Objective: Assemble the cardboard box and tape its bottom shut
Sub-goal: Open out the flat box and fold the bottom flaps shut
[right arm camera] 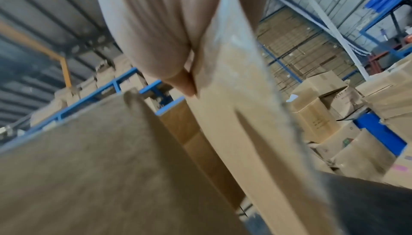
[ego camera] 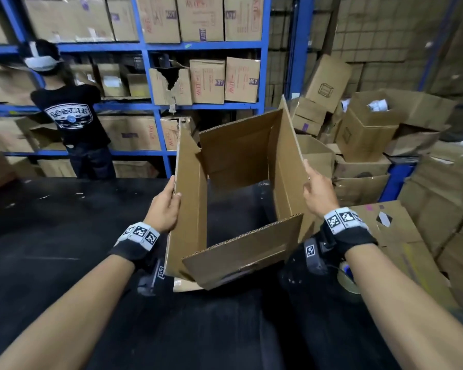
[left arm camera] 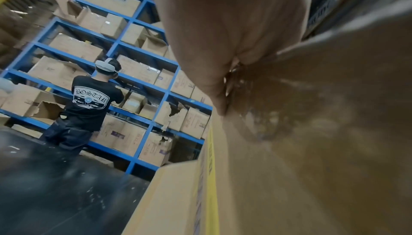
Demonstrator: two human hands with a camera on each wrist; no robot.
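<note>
A brown cardboard box stands opened into a square tube on the black table, its flaps up and the table showing through its middle. My left hand pinches the upright left flap, thumb inside and fingers outside. My right hand grips the edge of the right flap, index finger lying along it. In the left wrist view my left hand presses against the box. In the right wrist view the flap runs past my right hand. A tape roll lies half hidden under my right forearm.
Blue shelving full of cartons stands beyond the table. Another person in a black shirt stands at it, back turned. Open and stacked cartons crowd the right side, and flat cardboard lies beside my right wrist.
</note>
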